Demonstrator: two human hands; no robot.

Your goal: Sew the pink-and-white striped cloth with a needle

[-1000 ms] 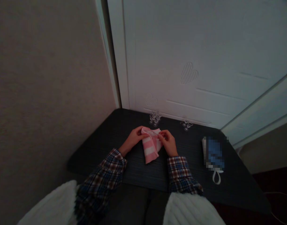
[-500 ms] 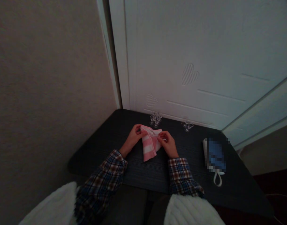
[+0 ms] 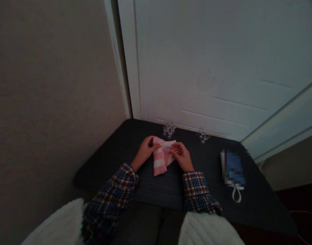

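Head camera view, and from where I stand the pink-and-white striped cloth (image 3: 159,162) is up between both hands, over the middle of the dark table (image 3: 107,161). It is folded, with one pale-trimmed edge slanting down its front and a corner pointing toward the person. The left hand (image 3: 145,151) has the cloth's upper left edge nipped, thumb on the near face and fingers behind, with almost no gap. The right hand (image 3: 182,156) is at the upper right edge, fingers curled in close to the thumb; whether they pinch the fabric or a small clear piece (image 3: 167,148) showing in the fold, I cannot tell.

Beyond the cloth, a cluster of clear glass-like pieces (image 3: 169,129) stands near the table's far edge, just short of the white door (image 3: 171,68). A smaller clear group (image 3: 203,136) sits farther right along that same edge. Toward the right side lies a blurred blue item (image 3: 234,166), its white loop (image 3: 237,195) pointing at the near edge. Between it and the right sleeve (image 3: 195,183) runs a strip of tabletop; a broader stretch spreads left of the left hand, toward the wall (image 3: 56,85).
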